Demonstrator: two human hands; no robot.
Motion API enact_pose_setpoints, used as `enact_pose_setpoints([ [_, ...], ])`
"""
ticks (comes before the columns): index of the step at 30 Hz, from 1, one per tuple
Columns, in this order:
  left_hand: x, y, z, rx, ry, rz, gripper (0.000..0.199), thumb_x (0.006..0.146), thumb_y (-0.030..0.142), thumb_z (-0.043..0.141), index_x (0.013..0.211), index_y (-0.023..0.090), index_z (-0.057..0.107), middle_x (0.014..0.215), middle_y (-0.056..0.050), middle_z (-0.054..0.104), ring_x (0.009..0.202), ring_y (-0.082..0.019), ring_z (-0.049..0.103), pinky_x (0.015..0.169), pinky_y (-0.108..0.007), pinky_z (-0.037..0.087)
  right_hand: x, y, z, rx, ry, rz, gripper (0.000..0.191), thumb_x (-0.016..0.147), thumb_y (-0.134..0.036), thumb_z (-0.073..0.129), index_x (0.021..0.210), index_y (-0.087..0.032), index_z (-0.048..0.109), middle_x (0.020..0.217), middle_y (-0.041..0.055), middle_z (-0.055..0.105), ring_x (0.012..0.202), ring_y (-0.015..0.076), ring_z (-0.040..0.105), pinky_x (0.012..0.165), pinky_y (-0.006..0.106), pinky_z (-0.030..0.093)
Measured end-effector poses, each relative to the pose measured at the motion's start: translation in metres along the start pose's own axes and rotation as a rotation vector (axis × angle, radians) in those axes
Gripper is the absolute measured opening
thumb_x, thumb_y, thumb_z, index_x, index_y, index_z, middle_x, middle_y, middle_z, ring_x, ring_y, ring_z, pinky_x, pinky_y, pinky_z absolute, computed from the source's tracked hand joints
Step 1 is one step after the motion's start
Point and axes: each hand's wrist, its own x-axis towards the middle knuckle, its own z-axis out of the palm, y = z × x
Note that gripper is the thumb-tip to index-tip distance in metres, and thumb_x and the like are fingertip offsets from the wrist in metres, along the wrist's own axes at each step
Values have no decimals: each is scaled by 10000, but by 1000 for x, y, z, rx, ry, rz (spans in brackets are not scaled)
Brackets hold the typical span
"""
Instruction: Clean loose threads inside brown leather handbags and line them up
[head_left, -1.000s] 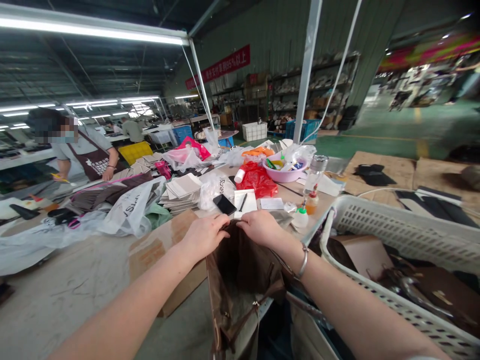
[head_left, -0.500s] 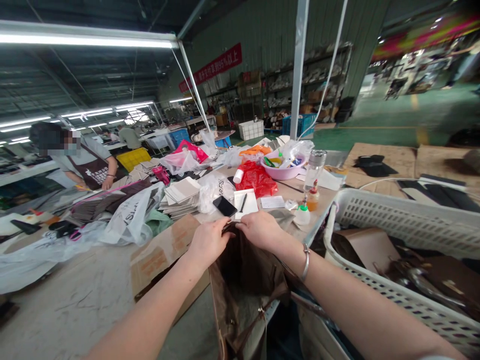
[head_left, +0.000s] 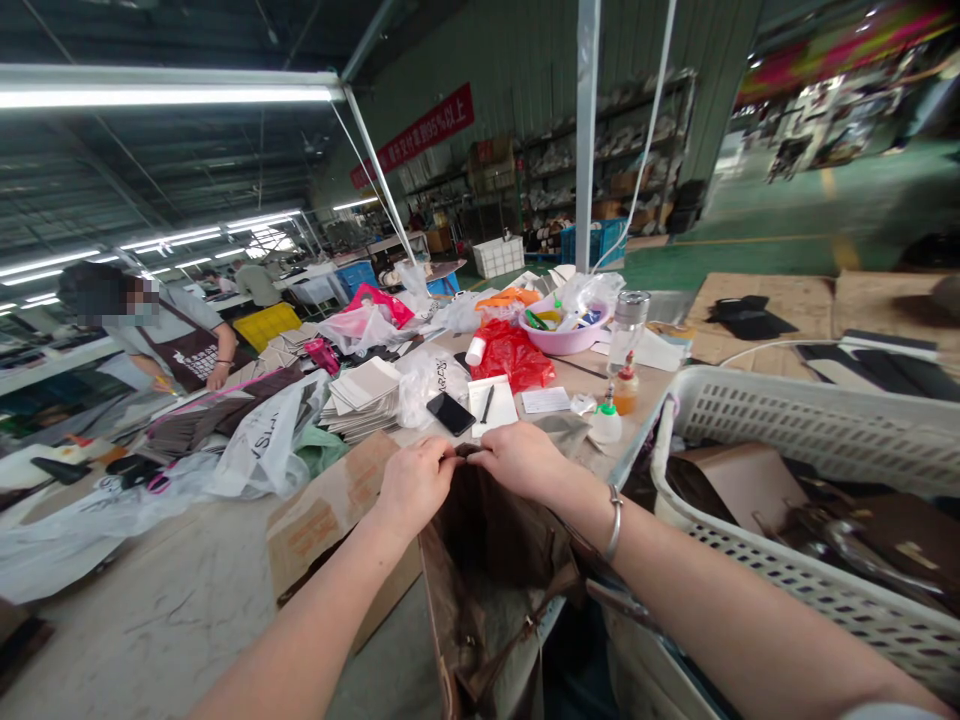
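Observation:
A dark brown bag (head_left: 499, 570) with a shiny lining hangs open at the near edge of the table (head_left: 172, 590). My left hand (head_left: 420, 480) pinches the far top edge of the bag. Close beside it, my right hand (head_left: 521, 462) grips the same edge, so both sets of fingers nearly meet. The fingertips are partly hidden by the folded material. A flattened cardboard piece (head_left: 322, 525) lies under and left of my left forearm. Just beyond my hands are a black phone (head_left: 451, 413) and a white pad (head_left: 501, 408) with a pen (head_left: 487, 404) on it.
At right stands a white plastic basket (head_left: 750, 395) with brown bags inside. A green-capped bottle (head_left: 606, 425), a bottle of amber liquid (head_left: 625, 390) and a pink basin (head_left: 566, 342) are further back. Plastic bags and stacked panels (head_left: 364, 395) lie leftward. A co-worker (head_left: 180, 335) works at far left.
My fingers have drawn closer together along the bag's edge, and the left fingers have closed more tightly. The view has shifted slightly.

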Motion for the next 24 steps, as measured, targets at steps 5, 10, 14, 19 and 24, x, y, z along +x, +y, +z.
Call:
enact_pose_setpoints([
  [5,2,-2,4,42,7,-21,117,825,274,537,766,195,602,741,-11,663,713,-179,612,621,-267,371,0,3,-3,67,-19,-28,407,800,-600,520,885,-239,688,846,44,699,824,219,632,644,255,435],
  [10,1,-2,4,71,7,-26,129,833,294,532,779,199,601,736,-14,668,697,-184,617,607,-268,356,4,3,-1,35,-4,-64,335,773,-541,587,904,-248,682,851,33,696,823,218,628,640,254,426],
  [14,1,0,3,100,7,-33,132,840,291,519,793,200,602,722,-21,670,680,-192,621,586,-273,343,7,2,-2,15,2,-79,252,822,-454,555,869,-246,689,854,28,696,822,203,624,637,247,416],
  [19,3,0,3,96,-8,-43,118,842,257,504,808,193,597,720,-29,672,687,-195,629,589,-272,351,14,-1,-7,-31,-41,-116,278,868,-412,483,861,-236,698,864,45,695,830,205,621,652,255,419],
  [24,1,-5,6,-45,-13,-42,104,840,295,528,830,205,582,738,-14,681,698,-188,638,613,-264,387,17,-1,-7,-60,-37,-130,257,873,-325,465,860,-223,701,872,60,695,839,208,626,651,252,424],
])
